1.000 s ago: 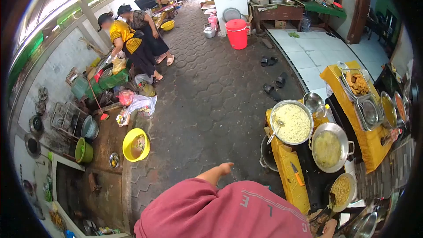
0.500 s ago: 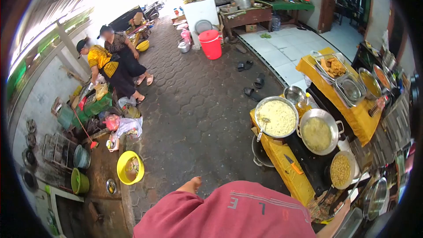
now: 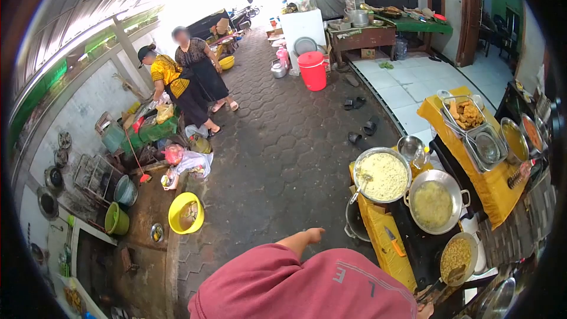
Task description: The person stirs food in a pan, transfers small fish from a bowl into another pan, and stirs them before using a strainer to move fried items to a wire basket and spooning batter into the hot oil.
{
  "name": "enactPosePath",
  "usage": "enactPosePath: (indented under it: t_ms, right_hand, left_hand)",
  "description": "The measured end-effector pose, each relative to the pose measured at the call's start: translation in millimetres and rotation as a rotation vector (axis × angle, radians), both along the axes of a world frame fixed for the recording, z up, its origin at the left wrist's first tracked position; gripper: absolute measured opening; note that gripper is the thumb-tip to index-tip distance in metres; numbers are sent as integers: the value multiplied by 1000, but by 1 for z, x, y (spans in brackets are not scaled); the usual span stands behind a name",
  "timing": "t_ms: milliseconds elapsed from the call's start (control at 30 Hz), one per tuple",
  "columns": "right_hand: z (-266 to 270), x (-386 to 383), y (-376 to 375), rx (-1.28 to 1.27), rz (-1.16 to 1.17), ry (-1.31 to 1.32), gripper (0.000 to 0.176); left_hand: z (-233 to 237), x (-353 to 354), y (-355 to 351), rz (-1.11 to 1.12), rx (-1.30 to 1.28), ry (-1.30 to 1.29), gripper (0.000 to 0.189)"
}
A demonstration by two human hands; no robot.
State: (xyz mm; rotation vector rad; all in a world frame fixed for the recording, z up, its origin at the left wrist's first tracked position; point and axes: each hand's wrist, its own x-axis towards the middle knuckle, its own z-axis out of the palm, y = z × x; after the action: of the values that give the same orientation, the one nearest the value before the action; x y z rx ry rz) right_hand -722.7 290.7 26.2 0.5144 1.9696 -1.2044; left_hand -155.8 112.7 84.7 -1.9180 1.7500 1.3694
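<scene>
My left hand (image 3: 315,236) is held out in front of my red shirt, over the dark paving. Its fingers are curled and nothing shows in them. Low at the right, my right hand (image 3: 425,309) is partly hidden by the shirt and the frame edge. It seems closed on the handle of a turner (image 3: 456,274), whose blade rests in a frying pan (image 3: 457,254) of small golden pieces. Beyond that pan sits a two-handled wok (image 3: 434,202) of bubbling oil. A wide bowl (image 3: 383,176) of pale yellow food with a ladle (image 3: 361,188) stands beside it.
An orange-handled knife (image 3: 394,242) lies on the yellow-covered ledge (image 3: 378,224). Fried food fills a tray (image 3: 465,113) at the right. On the left are a yellow basin (image 3: 186,213) and two people (image 3: 171,77). A red bucket (image 3: 312,72) stands farther back.
My view has turned left. My left hand has reached further forward and right. The right hand has drawn back toward my body, and the turner's blade now lies in the frying pan.
</scene>
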Motion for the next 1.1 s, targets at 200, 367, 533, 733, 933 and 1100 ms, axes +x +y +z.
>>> enactPosePath:
  t_ms: [200, 367, 533, 733, 933, 1100]
  right_hand:
    - [-11, -20, -3, 44, -19, -2, 24]
    - [-21, -20, 3, 92, -53, -16, 24]
    - [-25, -19, 31, 166, -107, -26, 24]
    - [44, 15, 40, 125, -75, 159, 31]
    - [25, 0, 45, 298, 51, 303, 36]
    - [40, -14, 57, 194, 286, 469, 37]
  left_hand:
    - [-35, -51, 0, -282, -127, 108, 57]
    - [-71, -33, 12, -357, 5, 114, 64]
    - [14, 4, 35, -160, 111, -150, 61]
    - [12, 38, 46, -13, 99, -184, 55]
    - [-11, -3, 33, -204, 123, -209, 42]
    - [10, -82, 6, -330, -79, -126, 34]
